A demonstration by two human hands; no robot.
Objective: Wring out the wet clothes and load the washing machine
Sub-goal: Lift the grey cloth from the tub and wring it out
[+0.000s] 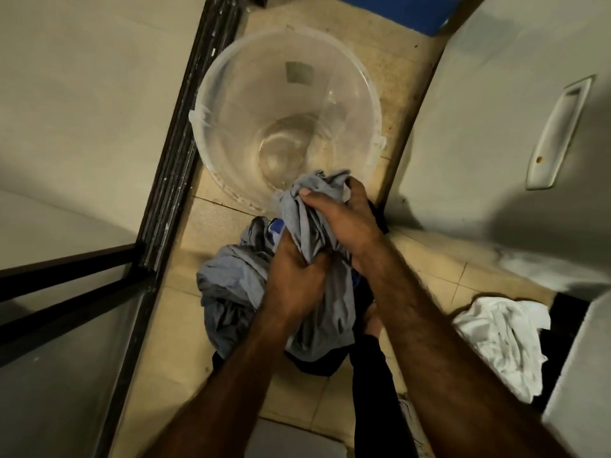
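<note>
A wet grey garment (231,285) is bunched between both hands over the tiled floor, its top end hanging over the near rim of a clear plastic bucket (211,104). My right hand (340,219) grips the upper end of the cloth. My left hand (294,276) is clenched on it just below, touching the right hand. The rest of the garment sags to the lower left, with a bit of blue fabric (276,226) showing. A little water lies in the bucket's bottom. A white appliance (496,133) with a recessed handle stands at the right.
A white cloth (499,338) lies in a dark opening at the lower right. A dark metal door frame (175,153) runs along the left beside a pale wall. A blue object (396,8) sits at the top. Dark clothing and my leg are below the hands.
</note>
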